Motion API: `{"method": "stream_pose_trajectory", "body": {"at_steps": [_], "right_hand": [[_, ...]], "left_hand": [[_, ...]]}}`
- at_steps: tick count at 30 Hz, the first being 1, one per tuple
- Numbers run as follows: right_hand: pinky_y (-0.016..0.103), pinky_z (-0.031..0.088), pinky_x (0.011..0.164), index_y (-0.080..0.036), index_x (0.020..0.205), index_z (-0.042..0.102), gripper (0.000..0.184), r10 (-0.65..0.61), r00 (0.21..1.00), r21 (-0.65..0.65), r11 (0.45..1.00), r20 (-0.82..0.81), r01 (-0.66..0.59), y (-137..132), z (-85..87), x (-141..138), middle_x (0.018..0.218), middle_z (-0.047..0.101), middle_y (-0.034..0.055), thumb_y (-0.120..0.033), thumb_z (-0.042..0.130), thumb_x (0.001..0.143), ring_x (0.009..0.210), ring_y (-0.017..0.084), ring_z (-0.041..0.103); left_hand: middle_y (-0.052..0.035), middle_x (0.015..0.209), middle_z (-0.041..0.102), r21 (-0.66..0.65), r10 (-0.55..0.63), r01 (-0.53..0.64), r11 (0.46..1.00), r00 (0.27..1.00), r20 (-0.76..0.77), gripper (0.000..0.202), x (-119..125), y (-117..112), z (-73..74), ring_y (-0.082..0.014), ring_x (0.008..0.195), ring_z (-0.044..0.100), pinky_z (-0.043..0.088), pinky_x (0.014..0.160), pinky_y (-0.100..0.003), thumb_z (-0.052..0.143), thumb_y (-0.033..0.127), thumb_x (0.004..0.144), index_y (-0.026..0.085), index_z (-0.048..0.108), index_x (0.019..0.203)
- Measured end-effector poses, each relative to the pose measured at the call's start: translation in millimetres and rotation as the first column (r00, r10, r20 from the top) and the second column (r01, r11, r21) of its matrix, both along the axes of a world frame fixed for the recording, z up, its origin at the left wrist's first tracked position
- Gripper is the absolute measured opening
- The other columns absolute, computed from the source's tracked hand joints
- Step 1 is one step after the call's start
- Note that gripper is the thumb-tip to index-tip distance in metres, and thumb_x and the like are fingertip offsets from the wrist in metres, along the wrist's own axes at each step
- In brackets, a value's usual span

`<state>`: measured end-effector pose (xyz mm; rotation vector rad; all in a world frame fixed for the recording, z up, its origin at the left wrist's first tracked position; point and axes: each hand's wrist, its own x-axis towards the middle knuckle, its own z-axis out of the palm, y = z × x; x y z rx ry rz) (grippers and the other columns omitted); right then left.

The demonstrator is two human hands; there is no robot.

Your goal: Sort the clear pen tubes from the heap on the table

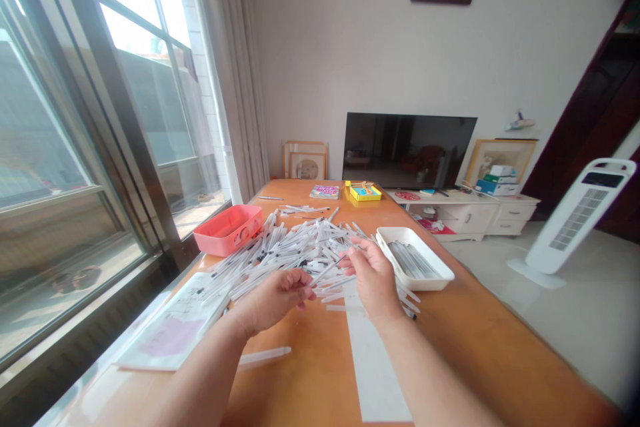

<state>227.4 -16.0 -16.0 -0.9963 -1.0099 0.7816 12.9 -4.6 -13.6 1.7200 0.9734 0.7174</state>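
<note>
A slim translucent pen [327, 271] with a dark core stretches between my two hands above the table. At its lower left end, the fingers of my left hand [283, 297] are pinched on it. My right hand [373, 273] grips the upper right end between thumb and fingers. Just beyond them spreads a large pile of clear and white pen parts [295, 240], some with black tips. To the right of my right hand, a white tray [445, 278] holds a row of dark-cored pens [413, 259]. One white pen tube [265, 355] lies by itself near my left forearm.
A pink bin [215, 242] stands left of the pile. A booklet [165, 340] lies under the pile's left edge, and a white paper strip [375, 367] runs toward me. Farther back are a yellow box [365, 193] and a colourful booklet [324, 192]. A window borders the left.
</note>
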Motion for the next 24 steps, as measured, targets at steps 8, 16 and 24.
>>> {"method": "stream_pose_trajectory", "body": {"at_steps": [8,16,24], "right_hand": [[0.034,0.058,0.068,-0.021,0.108,0.073,0.033,0.141,0.976,-0.052,0.99,0.166,-0.134,-1.7,-7.1,-11.3,0.1,0.075,0.0079,-0.043,0.056,0.09,0.089,0.025,0.072],[0.034,0.059,0.073,-0.022,0.13,0.066,0.042,0.156,0.938,-0.026,0.988,0.309,-0.155,0.3,-14.9,-17.9,0.099,0.075,0.0066,-0.033,0.048,0.094,0.091,0.024,0.072],[0.036,0.055,0.087,-0.024,0.141,0.058,0.052,0.038,0.771,0.101,0.986,0.635,-0.132,-0.6,-18.8,-15.7,0.109,0.074,0.0078,-0.019,0.044,0.091,0.098,0.022,0.07]], "left_hand": [[-0.009,0.095,0.076,-0.084,-0.009,0.013,0.996,0.999,0.048,0.03,2.0,-6.1,13.2,-0.0189,0.075,0.066,0.047,0.08,-0.034,0.065,0.047,0.087,0.018,0.069,0.094],[-0.0104,0.096,0.076,-0.129,-0.014,0.027,0.991,0.995,0.098,0.035,0.0,-2.8,6.2,-0.0182,0.071,0.068,0.048,0.078,-0.034,0.064,0.047,0.087,0.018,0.067,0.107],[-0.0083,0.096,0.074,-0.069,0.045,-0.04,0.997,0.997,0.066,0.025,1.0,-2.8,12.1,-0.0184,0.077,0.067,0.046,0.076,-0.031,0.067,0.041,0.085,0.018,0.069,0.094]]}}
